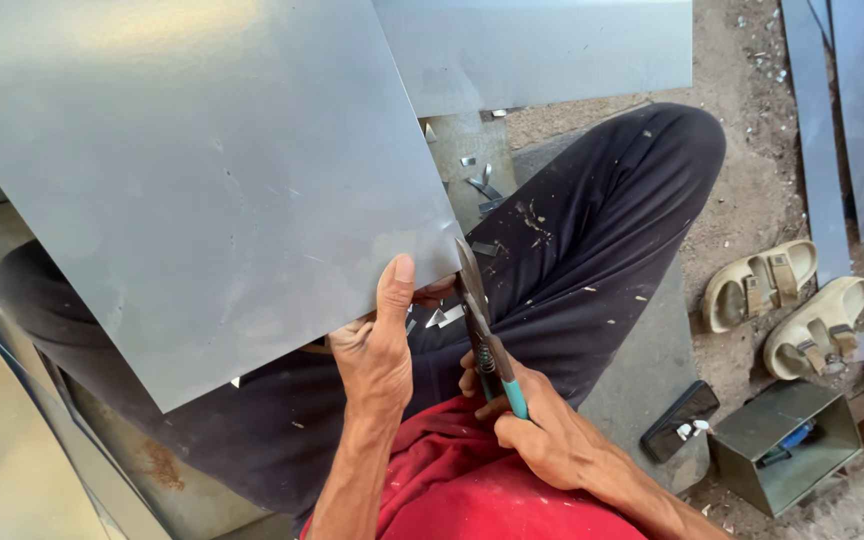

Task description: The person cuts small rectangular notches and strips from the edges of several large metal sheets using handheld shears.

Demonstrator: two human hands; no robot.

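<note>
A large grey metal sheet (202,170) lies tilted across my lap, filling the upper left. My left hand (380,345) grips its lower right edge, thumb on top of the sheet. My right hand (537,430) is closed on the teal handles of tin snips (480,325). The snips' blades point up and touch the sheet's corner beside my left thumb. I sit cross-legged in dark trousers (572,240) and a red shirt (472,490).
Small metal offcuts (482,185) lie on the ground past my knee. More metal sheets (542,45) lie ahead and at the right (852,110). A pair of beige sandals (787,305), a dark phone (680,420) and an open metal box (782,445) sit on the dirt at right.
</note>
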